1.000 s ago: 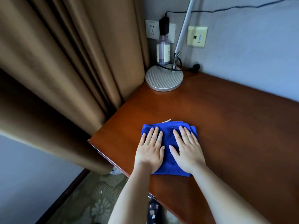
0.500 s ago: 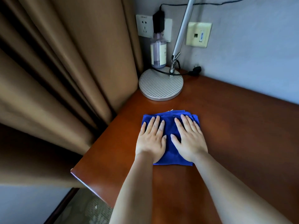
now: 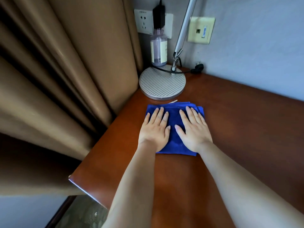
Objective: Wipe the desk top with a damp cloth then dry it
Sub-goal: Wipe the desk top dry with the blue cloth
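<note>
Since the earlier frames both hands and the cloth (image 3: pixel 175 127) have slid up the desk (image 3: pixel 238 129) toward 12 o'clock, so the cloth's far edge now lies just short of the lamp base (image 3: pixel 162 83), near it but apart

The left hand (image 3: pixel 154 130) lies palm down on the left half of the cloth, fingers straight and slightly fanned, pressing flat and gripping nothing. The right hand (image 3: pixel 193 130) lies the same way on the right half, fingers straight and close together, thumb angled in toward the left hand (the two thumbs are near each other but not touching). A strip of blue shows between the hands, and the near edge peeks out at 6 o'clock below the palms

The cloth is blue, folded, flat on the reddish-brown desk near its left side. A thin pale sliver (image 3: pixel 172 101) sticks out at the cloth's far edge; what it is cannot be told

At 12 o'clock from the cloth stands the round ribbed lamp base with its stem (image 3: pixel 185 28) rising up the wall. A clear bottle (image 3: pixel 158 50) stands just behind the base, at 11 o'clock, below a socket (image 3: pixel 144 21) with a black plug (image 3: pixel 158 15). A cream wall plate (image 3: pixel 201 30) is at 1 o'clock. Brown curtain (image 3: pixel 65 71) hangs along the desk's left edge, at 9 o'clock
</note>
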`<state>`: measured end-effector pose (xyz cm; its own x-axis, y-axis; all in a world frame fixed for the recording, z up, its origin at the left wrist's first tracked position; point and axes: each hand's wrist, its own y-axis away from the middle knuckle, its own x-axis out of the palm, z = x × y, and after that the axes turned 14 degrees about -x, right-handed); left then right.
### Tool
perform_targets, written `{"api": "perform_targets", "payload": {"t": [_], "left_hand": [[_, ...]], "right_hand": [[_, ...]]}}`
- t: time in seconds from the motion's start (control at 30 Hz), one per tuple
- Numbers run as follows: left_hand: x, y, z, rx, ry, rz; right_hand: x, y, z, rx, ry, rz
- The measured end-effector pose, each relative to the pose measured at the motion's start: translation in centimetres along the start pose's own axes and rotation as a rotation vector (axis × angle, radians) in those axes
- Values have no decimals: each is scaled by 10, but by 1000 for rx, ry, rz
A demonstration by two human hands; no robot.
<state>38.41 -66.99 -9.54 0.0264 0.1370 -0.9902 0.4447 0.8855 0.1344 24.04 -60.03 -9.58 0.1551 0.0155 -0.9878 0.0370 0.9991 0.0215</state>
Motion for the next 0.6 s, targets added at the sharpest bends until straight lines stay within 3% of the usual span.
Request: {"api": "perform_targets", "payload": {"t": [0.37, 0.6], "left_hand": [[18, 124, 28, 1, -13, 24], [19, 140, 36, -39, 25, 10]], "right_hand": [[14, 101, 72, -42, -23, 63], [19, 110, 84, -89, -27, -8]]}}
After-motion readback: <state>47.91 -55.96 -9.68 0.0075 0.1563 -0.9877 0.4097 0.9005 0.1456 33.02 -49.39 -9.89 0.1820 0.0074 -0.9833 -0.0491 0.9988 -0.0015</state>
